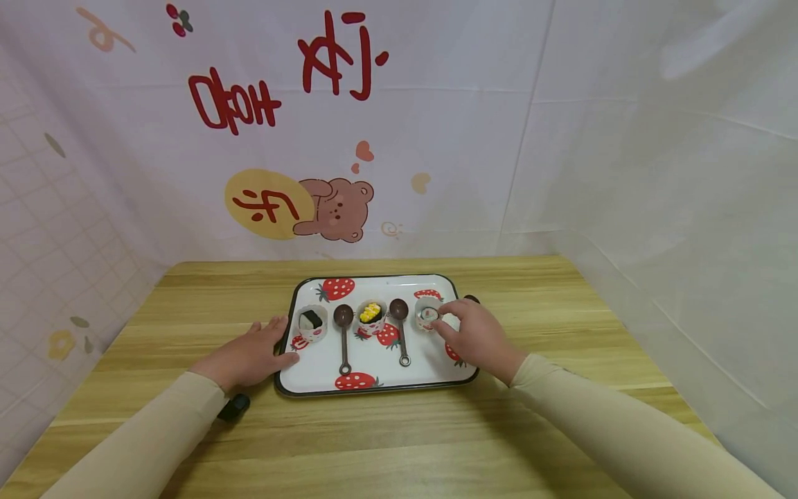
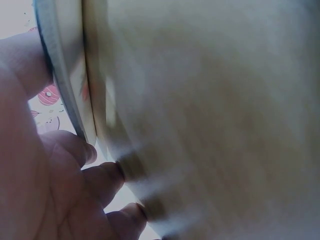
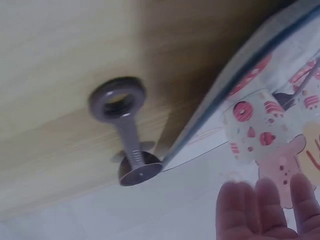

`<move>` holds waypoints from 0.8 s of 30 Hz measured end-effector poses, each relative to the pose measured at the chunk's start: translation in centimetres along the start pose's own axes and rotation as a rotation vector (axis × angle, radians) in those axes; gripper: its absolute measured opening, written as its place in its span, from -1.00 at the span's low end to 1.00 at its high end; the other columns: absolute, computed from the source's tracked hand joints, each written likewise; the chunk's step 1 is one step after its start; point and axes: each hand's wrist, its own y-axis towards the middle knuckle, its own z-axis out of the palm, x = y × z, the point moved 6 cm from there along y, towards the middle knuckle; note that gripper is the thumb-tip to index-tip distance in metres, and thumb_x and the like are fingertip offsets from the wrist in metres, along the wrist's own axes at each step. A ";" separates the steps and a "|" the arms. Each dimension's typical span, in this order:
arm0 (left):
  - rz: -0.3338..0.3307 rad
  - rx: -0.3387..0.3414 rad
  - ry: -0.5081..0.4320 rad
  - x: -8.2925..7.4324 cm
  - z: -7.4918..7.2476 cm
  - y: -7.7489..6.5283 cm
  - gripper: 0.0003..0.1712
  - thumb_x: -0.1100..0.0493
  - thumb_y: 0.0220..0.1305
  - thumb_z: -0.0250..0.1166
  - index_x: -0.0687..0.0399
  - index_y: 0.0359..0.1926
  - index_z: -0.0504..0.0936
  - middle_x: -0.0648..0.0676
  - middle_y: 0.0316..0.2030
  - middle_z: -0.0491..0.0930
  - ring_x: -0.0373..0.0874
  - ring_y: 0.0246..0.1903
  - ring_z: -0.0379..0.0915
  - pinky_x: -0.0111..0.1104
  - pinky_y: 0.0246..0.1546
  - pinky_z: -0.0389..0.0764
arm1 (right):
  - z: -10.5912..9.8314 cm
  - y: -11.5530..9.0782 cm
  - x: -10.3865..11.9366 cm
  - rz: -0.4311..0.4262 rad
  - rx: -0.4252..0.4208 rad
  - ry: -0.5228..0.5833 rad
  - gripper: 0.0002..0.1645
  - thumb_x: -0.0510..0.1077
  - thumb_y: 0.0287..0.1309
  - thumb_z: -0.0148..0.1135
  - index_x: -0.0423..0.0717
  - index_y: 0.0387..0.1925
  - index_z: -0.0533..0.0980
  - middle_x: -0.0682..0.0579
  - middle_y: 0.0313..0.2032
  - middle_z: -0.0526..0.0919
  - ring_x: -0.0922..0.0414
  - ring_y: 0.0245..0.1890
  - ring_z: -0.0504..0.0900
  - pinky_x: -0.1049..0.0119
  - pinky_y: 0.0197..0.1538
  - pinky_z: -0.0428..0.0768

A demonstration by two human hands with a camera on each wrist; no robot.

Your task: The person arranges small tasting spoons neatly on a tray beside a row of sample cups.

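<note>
A strawberry-print tray (image 1: 312,378) with a dark rim lies on the table. On its left stands a paper cup (image 1: 316,333) holding a rice ball with a dark strip. In the middle, another cup (image 1: 373,328) contains a yellow-topped piece of sushi (image 1: 370,313). My left hand (image 1: 252,355) rests at the tray's left edge, its thumb over the rim and its other fingers outside. At the right-hand paper cup (image 3: 256,125), my right hand (image 1: 476,336) has thumb and fingers apart. Inside that cup sits a small round sushi roll (image 1: 430,314).
Two brown spoons (image 1: 345,339) (image 1: 402,334) lie between the cups on the tray. Another brown spoon (image 3: 131,135) lies on the table beyond the tray's right edge. Printed cloth (image 1: 436,138) hangs behind the wooden table (image 1: 386,443), and a dark object (image 1: 233,407) shows by my left wrist.
</note>
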 end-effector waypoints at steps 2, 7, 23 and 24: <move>-0.002 0.001 0.000 0.0 0.0 0.0 0.17 -0.41 0.44 0.20 0.31 0.66 -0.01 0.47 0.62 -0.03 0.63 0.56 -0.22 0.41 0.50 0.06 | -0.1 0.0 -0.3 -0.005 -0.005 -0.017 -0.57 0.04 0.35 0.41 -0.17 0.08 0.70 -0.15 0.15 0.74 -0.15 0.23 0.66 -0.10 0.32 0.60; -0.005 0.005 -0.003 0.0 0.0 0.0 0.17 -0.40 0.44 0.21 0.31 0.66 -0.01 0.48 0.62 -0.03 0.63 0.56 -0.23 0.42 0.49 0.06 | -0.2 -0.1 -1.0 -0.018 -0.007 -0.042 -0.41 0.07 0.36 0.39 -0.24 0.23 0.62 -0.33 0.40 0.52 -0.34 0.45 0.43 -0.24 0.49 0.40; -0.005 -0.004 0.000 0.1 0.1 0.0 0.20 -0.43 0.41 0.21 0.31 0.66 0.00 0.47 0.62 -0.03 0.64 0.55 -0.22 0.43 0.48 0.08 | -0.2 -0.3 -3.2 -0.019 0.078 -0.216 -0.14 0.21 0.40 0.28 -0.19 0.51 0.38 -0.38 0.56 0.24 -0.52 0.56 0.12 -0.44 0.56 0.09; -0.005 -0.004 0.000 0.1 0.1 0.0 0.20 -0.43 0.41 0.21 0.31 0.66 0.00 0.47 0.62 -0.03 0.64 0.55 -0.22 0.43 0.48 0.07 | -0.2 -0.3 -3.4 -0.018 0.080 -0.221 -0.14 0.22 0.40 0.27 -0.19 0.52 0.37 -0.39 0.56 0.23 -0.53 0.56 0.11 -0.45 0.56 0.09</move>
